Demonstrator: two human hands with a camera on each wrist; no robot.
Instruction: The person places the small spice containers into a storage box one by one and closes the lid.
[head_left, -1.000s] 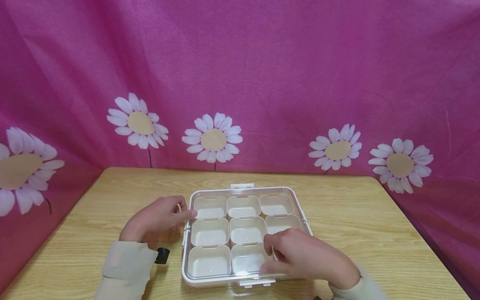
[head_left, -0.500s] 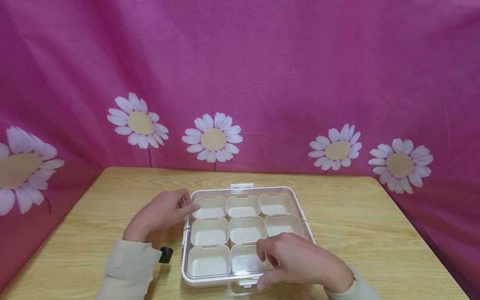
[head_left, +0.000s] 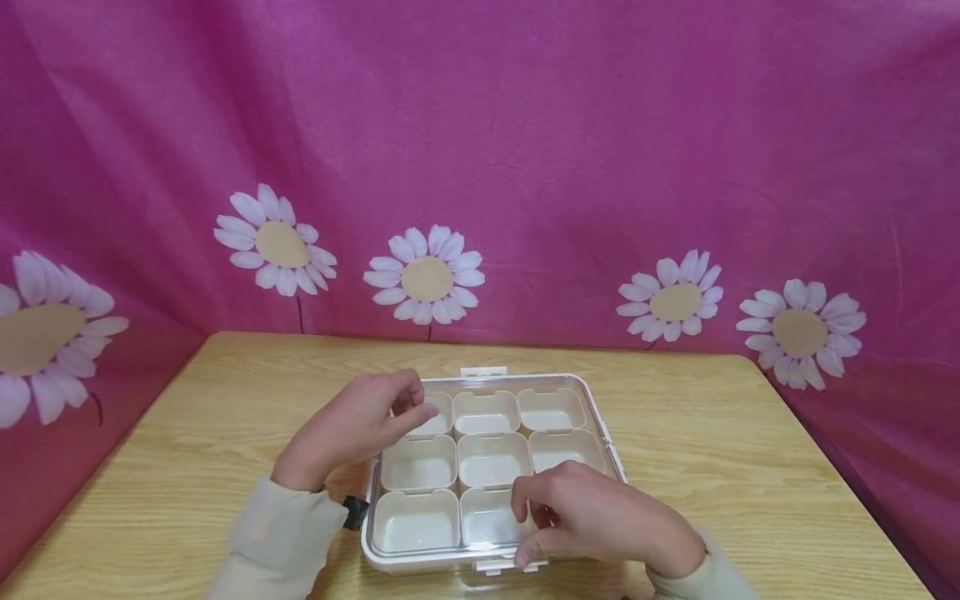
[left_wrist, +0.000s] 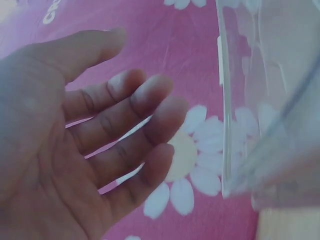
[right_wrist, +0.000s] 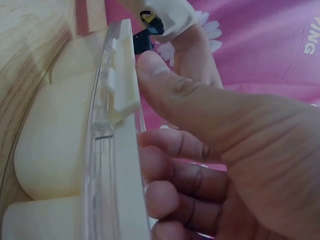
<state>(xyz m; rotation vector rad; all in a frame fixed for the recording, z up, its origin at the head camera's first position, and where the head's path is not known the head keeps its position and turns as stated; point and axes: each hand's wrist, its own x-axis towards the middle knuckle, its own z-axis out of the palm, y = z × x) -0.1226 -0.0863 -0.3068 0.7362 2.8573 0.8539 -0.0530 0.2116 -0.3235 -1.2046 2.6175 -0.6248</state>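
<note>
A clear-lidded storage box (head_left: 367, 533) with a white rim lies on the table, holding several cream cups (head_left: 417, 518) in rows. My left hand (head_left: 356, 429) hovers over its back left corner, fingers loosely bent. In the left wrist view that hand holds nothing and its fingers are apart from the box's clear side (left_wrist: 240, 125). At the front right, my right hand (head_left: 600, 517) is over the lid with bent, spread fingers. The right wrist view shows its thumb (right_wrist: 155, 67) at the white front latch (right_wrist: 122, 85), whose flap stands out from the rim; whether they touch is unclear.
The wooden table (head_left: 712, 433) extends on both sides of the box. A pink cloth (head_left: 525, 167) with white daisies hangs behind and at the sides. Another white latch (head_left: 483, 372) juts from the box's back edge. A black strap piece (head_left: 356, 512) is at my left cuff.
My left hand has moved right and up, from beside the box to over its back left corner. My right hand has shifted slightly left along the front edge. The box stays almost still.
</note>
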